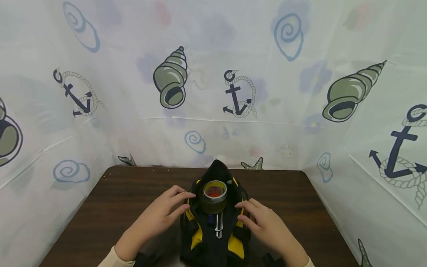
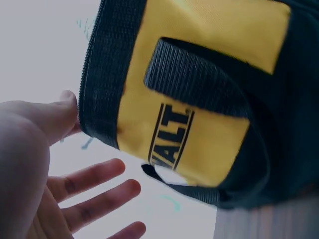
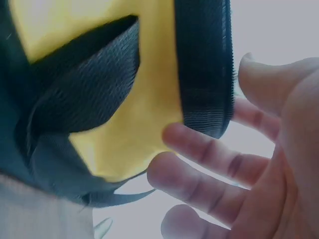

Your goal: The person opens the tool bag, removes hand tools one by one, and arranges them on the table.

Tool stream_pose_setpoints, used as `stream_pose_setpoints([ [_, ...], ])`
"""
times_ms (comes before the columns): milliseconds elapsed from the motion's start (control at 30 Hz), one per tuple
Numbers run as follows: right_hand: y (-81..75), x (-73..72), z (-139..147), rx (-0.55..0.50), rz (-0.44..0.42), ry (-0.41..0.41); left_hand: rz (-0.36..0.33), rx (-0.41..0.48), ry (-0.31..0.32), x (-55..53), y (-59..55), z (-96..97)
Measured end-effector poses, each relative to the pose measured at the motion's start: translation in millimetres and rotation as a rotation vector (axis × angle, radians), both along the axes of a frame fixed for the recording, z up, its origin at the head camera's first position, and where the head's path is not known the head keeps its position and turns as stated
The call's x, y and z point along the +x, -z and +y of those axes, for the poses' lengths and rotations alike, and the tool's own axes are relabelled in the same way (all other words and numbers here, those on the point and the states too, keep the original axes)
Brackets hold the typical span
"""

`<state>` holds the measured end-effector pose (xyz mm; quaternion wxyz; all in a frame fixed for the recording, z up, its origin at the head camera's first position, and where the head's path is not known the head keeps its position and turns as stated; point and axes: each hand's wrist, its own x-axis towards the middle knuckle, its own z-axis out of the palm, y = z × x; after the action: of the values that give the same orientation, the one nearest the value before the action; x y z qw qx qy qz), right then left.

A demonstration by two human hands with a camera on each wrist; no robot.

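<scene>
A black and yellow tool bag (image 1: 197, 237) stands on the table, its top unzipped. A brown roll of tape (image 1: 212, 205) sits in its opening, with something red visible through the ring. Below the tape lies a utility knife (image 1: 219, 225), beside a small dark blue item (image 1: 211, 219). My left hand (image 1: 161, 211) is at the bag's left rim, fingers loosely extended; its thumb (image 2: 62, 112) is by the zipper edge in the left wrist view. My right hand (image 1: 265, 222) is at the right rim, its index finger partly hidden behind the zipper edge. Its other fingers (image 3: 184, 179) are spread and relaxed.
The dark brown wooden table (image 1: 140, 185) extends on both sides of the bag. A white curtain (image 1: 207, 29) printed with shells and anchors surrounds its back and sides. Black webbing loops (image 2: 194, 79) hang on the bag's yellow sides.
</scene>
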<state>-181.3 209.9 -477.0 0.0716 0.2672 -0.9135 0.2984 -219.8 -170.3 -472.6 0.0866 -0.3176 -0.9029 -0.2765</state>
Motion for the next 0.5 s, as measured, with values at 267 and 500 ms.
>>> stream_pose_setpoints([
  [267, 14.3, -6.9, 32, -0.063, 0.098, 0.194, 0.162, 0.009, -0.114, -0.6, 13.2, -28.7],
  [500, 20.3, -10.8, 50, -0.055, 0.169, 0.323, 0.155, 0.012, -0.197, -1.0, 16.2, -42.5],
])
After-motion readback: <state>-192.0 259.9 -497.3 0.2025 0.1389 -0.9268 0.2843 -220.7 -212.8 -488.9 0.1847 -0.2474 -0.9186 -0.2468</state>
